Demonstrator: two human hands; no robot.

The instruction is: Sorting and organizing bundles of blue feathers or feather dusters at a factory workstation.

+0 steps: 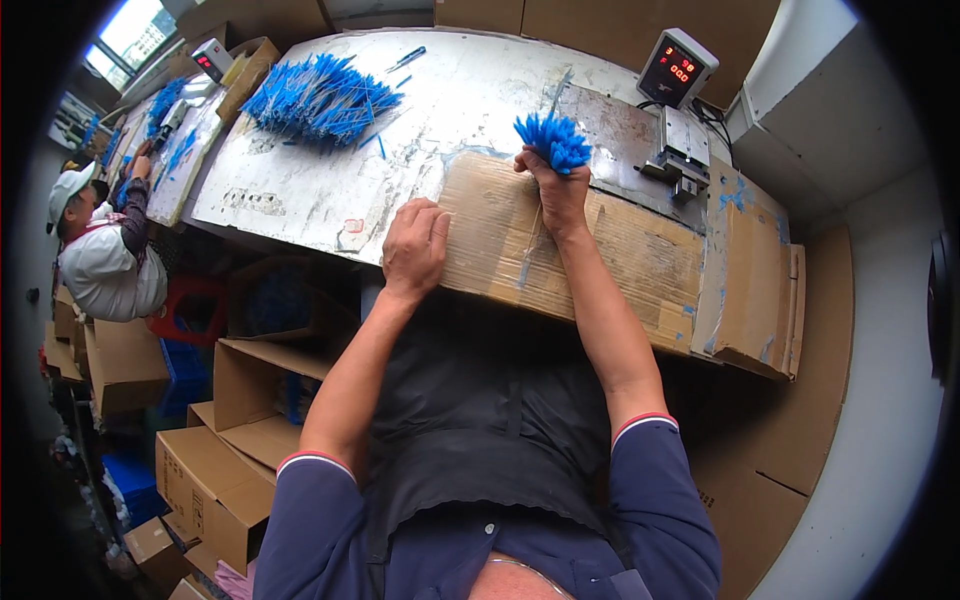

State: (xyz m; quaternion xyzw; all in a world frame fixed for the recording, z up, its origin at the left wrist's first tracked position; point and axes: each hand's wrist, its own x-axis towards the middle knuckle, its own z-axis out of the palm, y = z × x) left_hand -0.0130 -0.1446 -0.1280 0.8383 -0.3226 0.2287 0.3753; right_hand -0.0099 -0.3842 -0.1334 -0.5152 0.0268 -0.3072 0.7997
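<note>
My right hand [557, 195] is closed around a bundle of thin blue strips [555, 141]. Their blue ends fan out above my fist, over the far edge of a cardboard sheet [505, 225] lying on the worktable. On the sheet's left edge rests my left hand [415, 248], its fingers curled in; whatever they may hold is hidden. A large pile of similar blue and pale strips [318, 100] lies at the back left of the white worktable [300, 195]. Beyond the pile's right side is a small screwdriver-like tool [408, 57].
A box with a red digital display [677, 68] stands at the back right, near a metal fixture [683, 150]. Cardboard [755, 270] covers the table's right end. Open cartons [215, 490] crowd the lower left. Another person [105, 245] works at the neighbouring table.
</note>
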